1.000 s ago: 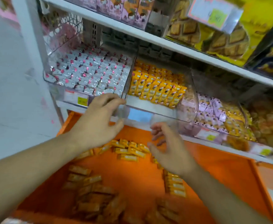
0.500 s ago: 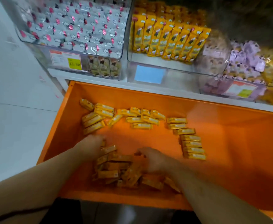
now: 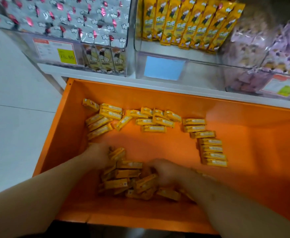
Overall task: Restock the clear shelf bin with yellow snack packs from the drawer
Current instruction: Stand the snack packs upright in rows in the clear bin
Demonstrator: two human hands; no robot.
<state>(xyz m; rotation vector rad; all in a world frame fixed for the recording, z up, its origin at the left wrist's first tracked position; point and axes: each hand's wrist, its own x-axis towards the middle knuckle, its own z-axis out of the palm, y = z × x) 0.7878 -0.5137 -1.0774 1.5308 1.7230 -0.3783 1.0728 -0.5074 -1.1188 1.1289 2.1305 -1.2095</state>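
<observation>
Yellow snack packs [image 3: 123, 176] are bunched between left hand [image 3: 97, 155] and right hand [image 3: 165, 172], fingers curled around them; loosely scooped, some could spill into the drawer [image 3: 244, 134].

Inside the orange drawer [image 3: 244, 177], bare floor lies open right of the stacked column of yellow packs [image 3: 212, 152] and at its centre, while scattered packs [image 3: 132, 117] crowd its back-left and a heap [image 3: 128, 179] its front.

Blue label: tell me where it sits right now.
In the head view, the blue label is top centre, on the clear bin's front wall, below the standing yellow packs, above the orange drawer.
</observation>
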